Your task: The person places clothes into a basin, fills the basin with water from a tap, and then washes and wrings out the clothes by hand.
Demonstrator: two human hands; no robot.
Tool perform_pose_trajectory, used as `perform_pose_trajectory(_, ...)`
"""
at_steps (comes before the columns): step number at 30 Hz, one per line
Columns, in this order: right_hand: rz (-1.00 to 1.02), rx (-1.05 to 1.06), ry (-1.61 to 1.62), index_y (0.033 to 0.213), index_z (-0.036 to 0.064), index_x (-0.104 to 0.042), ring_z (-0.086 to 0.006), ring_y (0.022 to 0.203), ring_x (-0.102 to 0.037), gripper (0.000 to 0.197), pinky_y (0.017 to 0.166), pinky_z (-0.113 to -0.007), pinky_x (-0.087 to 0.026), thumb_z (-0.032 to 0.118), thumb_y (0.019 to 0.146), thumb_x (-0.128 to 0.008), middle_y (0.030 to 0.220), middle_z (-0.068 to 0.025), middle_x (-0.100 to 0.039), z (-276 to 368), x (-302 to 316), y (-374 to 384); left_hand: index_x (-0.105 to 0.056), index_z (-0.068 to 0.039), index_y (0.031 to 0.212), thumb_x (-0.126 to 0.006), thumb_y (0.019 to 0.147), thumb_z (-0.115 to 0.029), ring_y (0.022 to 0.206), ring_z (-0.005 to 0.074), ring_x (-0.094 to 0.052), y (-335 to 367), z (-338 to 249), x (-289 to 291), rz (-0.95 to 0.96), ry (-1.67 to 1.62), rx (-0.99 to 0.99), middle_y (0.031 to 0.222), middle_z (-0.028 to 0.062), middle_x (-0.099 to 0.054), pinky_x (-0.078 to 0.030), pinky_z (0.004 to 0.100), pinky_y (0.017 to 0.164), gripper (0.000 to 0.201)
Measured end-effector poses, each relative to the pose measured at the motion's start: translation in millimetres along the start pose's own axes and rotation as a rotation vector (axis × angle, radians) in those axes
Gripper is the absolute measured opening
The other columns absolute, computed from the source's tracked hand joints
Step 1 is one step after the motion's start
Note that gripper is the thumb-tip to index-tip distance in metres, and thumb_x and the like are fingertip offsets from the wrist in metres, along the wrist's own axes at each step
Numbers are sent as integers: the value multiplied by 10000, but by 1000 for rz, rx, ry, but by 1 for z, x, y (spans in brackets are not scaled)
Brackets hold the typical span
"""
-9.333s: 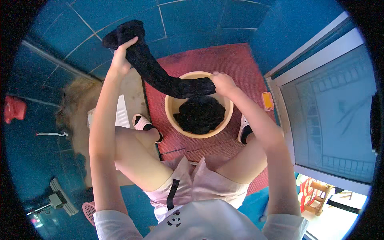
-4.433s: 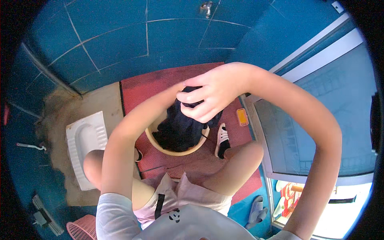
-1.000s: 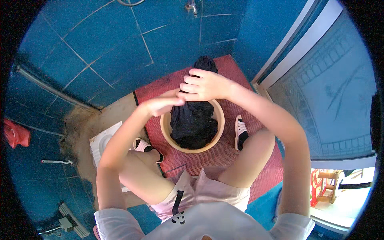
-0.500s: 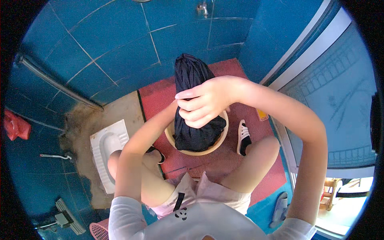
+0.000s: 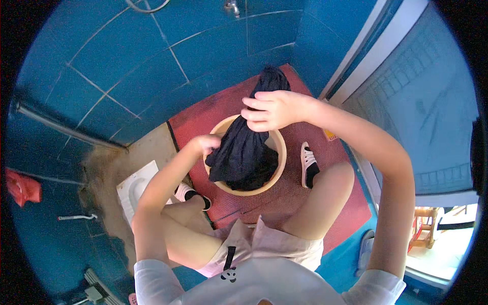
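A dark black garment (image 5: pixel 239 155), bunched and wrinkled, is lifted over a round cream basin (image 5: pixel 280 170), its lower part spreading down inside the rim. My right hand (image 5: pixel 272 111) is wrapped round the garment's upper part, and the bunched top sticks out beyond my fingers. Lower down, at the basin's left side, my left hand (image 5: pixel 207 144) is curled against the garment's left edge, its fingertips partly hidden in the folds. What kind of garment it is does not show.
The basin stands on a red mat (image 5: pixel 300 213) between my feet. To the left lies a white squat toilet (image 5: pixel 133 188). A tap (image 5: pixel 232 7) juts from the blue tiled wall. A sliding door (image 5: pixel 406 127) is at the right, with a slipper (image 5: pixel 365 249) near it.
The garment's top has tilted to the right along with my right hand. My left hand, behind the garment before, now shows at its left edge. The view has shifted slightly.
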State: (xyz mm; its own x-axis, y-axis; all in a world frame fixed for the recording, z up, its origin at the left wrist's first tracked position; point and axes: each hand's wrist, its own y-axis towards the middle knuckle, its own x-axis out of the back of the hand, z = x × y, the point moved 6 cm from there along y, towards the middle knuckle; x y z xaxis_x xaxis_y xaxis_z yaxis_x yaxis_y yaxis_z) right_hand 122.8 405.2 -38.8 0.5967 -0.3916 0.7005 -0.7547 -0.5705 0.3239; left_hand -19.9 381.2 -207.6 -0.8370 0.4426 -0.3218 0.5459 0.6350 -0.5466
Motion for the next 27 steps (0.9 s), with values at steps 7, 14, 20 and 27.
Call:
perform_pose_trajectory(7,40,-323,-54,674,131,-467,-139,629,-460,91,534,-248,-370,199,641,-517,634,3,-410,-2,-14,5,-280,4,1267,-745,442,-72,1050,221,-470,-49,-38,-60,146,144,1,1144,115,-493,-340,323,937,950)
perform_pose_trajectory(14,529,-950,403,850,51,-563,-294,722,-606,329,619,-386,-489,141,541,-632,751,-158,-603,-17,-66,-4,-491,-27,999,-711,471,-128,992,348,-414,-74,-91,-39,-940,1452,-488,1008,112,-475,-440,404,793,581)
perform_pose_trajectory(20,276,-1417,1207,747,11,-580,-268,639,-591,272,573,-366,-458,131,504,-604,681,-145,-598,24,-120,-29,-521,-144,913,-590,592,-109,941,246,-453,-63,-107,-26,-965,2039,-713,929,14,-484,-457,362,693,330)
perform_pose_trajectory(27,-50,-1876,2003,606,47,-555,-162,510,-503,134,478,-294,-389,112,491,-577,580,-53,-519,59,-129,-7,-505,-170,849,-555,626,-161,890,215,-465,-71,-118,-19,-1050,2114,-922,871,-8,-475,-433,348,630,228)
